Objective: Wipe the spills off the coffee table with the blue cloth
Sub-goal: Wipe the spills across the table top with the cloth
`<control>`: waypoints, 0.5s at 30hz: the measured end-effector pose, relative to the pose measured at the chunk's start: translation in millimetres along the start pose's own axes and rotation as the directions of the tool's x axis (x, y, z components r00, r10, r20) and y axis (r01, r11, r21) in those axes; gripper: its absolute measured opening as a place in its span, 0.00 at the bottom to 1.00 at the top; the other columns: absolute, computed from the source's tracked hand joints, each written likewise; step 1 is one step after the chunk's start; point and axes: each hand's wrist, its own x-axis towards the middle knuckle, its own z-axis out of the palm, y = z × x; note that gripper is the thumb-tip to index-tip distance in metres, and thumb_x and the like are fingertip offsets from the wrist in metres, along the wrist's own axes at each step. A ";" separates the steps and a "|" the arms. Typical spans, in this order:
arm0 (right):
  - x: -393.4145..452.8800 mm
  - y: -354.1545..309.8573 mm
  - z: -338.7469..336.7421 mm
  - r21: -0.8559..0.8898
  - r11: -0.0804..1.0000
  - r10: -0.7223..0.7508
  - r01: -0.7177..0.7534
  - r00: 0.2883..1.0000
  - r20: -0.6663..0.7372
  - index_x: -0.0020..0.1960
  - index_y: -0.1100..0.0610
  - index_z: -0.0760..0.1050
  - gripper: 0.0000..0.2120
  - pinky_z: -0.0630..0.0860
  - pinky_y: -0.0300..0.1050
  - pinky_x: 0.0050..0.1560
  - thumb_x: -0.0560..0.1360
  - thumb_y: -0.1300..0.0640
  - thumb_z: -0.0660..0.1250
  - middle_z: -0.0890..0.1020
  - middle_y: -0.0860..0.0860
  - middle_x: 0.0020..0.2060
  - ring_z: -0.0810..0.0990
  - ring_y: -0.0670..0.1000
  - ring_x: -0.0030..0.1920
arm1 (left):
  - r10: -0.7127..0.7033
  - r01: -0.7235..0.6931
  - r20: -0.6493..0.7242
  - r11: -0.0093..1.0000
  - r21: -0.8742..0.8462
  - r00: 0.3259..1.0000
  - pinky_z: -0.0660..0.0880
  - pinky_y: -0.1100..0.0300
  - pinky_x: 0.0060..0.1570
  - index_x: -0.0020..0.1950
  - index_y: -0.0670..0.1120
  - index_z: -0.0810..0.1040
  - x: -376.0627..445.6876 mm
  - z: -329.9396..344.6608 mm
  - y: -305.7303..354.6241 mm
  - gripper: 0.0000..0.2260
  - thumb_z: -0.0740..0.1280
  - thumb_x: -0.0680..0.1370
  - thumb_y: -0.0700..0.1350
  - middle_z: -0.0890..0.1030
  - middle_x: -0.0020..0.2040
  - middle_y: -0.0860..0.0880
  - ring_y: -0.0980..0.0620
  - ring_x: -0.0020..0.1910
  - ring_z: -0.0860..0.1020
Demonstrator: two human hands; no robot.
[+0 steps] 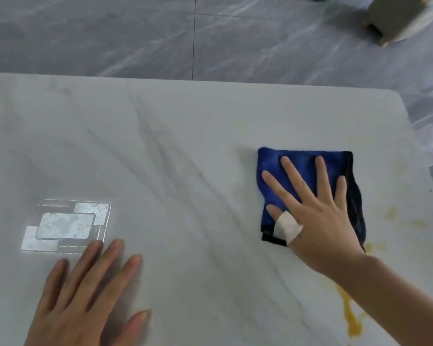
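A folded blue cloth [275, 196] with a dark hem lies flat on the right half of the white marble coffee table [185, 146]. My right hand [313, 213] presses down on it with fingers spread straight; a white bandage wraps the thumb. Yellow-orange spill [351, 320] runs along the table below my right forearm, and fainter yellow smears [391, 213] lie to the right of the cloth. My left hand [85, 295] rests flat on the table at the lower left, fingers straight.
A clear plastic piece [65, 228] with pale rectangular panels lies flat just beyond my left fingertips. The table's far edge and rounded right corner [395, 96] border grey marbled floor. A beige furniture leg [395, 18] stands on the floor at the top right.
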 end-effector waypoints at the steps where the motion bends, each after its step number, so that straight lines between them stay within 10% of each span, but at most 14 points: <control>1: 1.6 1.2 0.8 -0.018 1.000 -0.011 0.011 1.000 0.011 0.74 0.40 0.45 0.27 0.53 0.73 0.65 0.75 0.40 0.42 0.49 0.46 0.74 0.49 0.69 0.73 | -0.002 0.002 -0.003 1.000 0.002 1.000 0.60 0.42 0.67 0.66 0.51 0.69 0.2 0.3 0.8 0.27 0.51 0.75 0.65 0.72 0.67 0.47 0.54 0.75 0.56; 5: 22.0 22.1 2.5 0.000 1.000 0.025 -0.025 0.996 -0.085 0.64 0.29 0.24 0.23 0.40 0.68 0.70 0.71 0.32 0.29 0.33 0.35 0.71 0.33 0.58 0.74 | 0.021 -0.021 -0.005 1.000 0.000 1.000 0.59 0.41 0.67 0.68 0.53 0.66 0.1 -0.2 1.3 0.26 0.50 0.75 0.66 0.73 0.66 0.46 0.47 0.72 0.59; 15: 13.3 40.6 -1.6 0.079 0.968 0.240 -0.238 0.971 -0.017 0.63 0.31 0.24 0.24 0.38 0.66 0.71 0.70 0.34 0.30 0.36 0.41 0.75 0.33 0.58 0.74 | 0.018 -0.018 0.002 1.000 -0.024 1.000 0.58 0.43 0.68 0.68 0.50 0.68 -5.3 -5.1 0.5 0.27 0.50 0.76 0.65 0.71 0.69 0.45 0.45 0.71 0.63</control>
